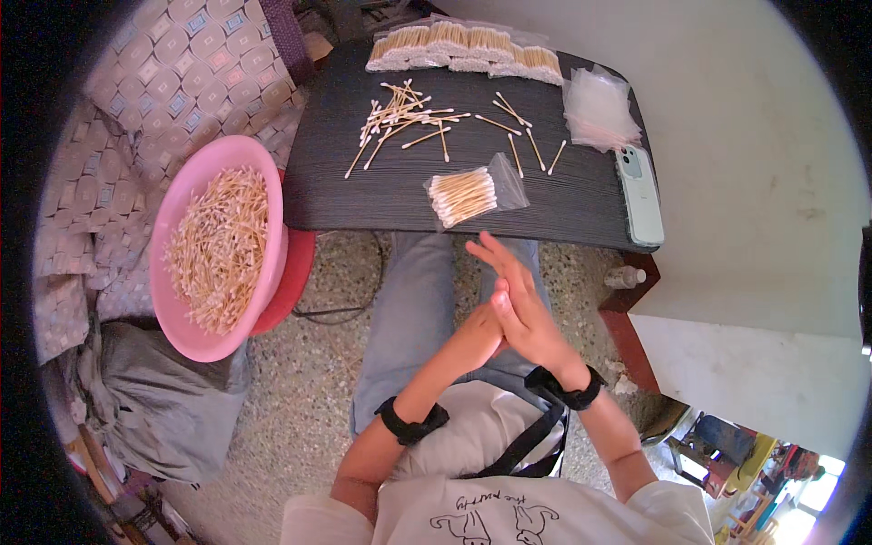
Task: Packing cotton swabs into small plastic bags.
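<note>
Over my lap, just in front of the table's near edge, my two hands meet. My right hand [529, 318] has its fingers stretched out, pointing up toward the table, and holds nothing that shows. Against its palm side rests my left hand [480, 338], whose fingers are mostly hidden behind the right one. Nearest to them on the table lies a clear zip bag [465, 195] filled with cotton swabs, its open-looking end to the right. Beyond it is a loose pile of cotton swabs [400, 113], with several single swabs [534, 150] scattered to the right.
Filled swab bags [468, 44] line the back of the dark table [345, 204]. A stack of clear bags [599, 107] and a white phone [640, 200] lie along its right side. At left stands a pink basin [162, 263] heaped with swabs. A wall [754, 182] rises at right.
</note>
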Demonstrator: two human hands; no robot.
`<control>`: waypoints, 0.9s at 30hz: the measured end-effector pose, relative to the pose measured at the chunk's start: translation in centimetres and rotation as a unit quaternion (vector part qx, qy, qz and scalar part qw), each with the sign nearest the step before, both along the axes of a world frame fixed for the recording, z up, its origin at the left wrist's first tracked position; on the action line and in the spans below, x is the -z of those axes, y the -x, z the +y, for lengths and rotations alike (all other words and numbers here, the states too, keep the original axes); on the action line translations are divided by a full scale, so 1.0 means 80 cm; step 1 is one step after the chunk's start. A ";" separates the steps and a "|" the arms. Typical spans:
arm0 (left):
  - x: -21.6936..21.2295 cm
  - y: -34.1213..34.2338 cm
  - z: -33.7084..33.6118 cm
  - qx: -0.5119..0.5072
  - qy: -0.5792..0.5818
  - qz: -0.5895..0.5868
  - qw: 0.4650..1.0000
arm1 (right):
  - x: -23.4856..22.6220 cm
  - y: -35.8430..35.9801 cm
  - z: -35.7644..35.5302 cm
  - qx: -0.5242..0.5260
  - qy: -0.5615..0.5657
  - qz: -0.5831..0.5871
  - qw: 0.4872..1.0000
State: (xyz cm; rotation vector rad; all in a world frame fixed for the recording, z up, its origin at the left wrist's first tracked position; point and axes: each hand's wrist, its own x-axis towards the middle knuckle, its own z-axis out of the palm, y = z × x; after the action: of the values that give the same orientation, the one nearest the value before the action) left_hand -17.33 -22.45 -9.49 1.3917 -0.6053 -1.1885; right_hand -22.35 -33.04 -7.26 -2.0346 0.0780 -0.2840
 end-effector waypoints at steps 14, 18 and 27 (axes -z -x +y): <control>-0.015 -0.004 0.002 -0.062 -0.029 0.218 0.974 | 0.000 0.051 -0.005 0.012 0.115 0.107 0.988; -0.010 -0.009 0.004 -0.069 0.004 0.165 0.984 | 0.007 0.048 -0.006 0.039 0.132 0.025 0.990; 0.006 -0.012 -0.009 -0.212 -0.016 0.009 0.977 | 0.008 0.031 0.013 0.117 0.177 -0.010 0.977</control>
State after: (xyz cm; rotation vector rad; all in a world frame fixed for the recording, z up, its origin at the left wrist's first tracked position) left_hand -16.34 -23.20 -9.99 1.4471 -0.2553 -0.8686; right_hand -24.83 -32.01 -7.93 -2.3786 0.2726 -0.4955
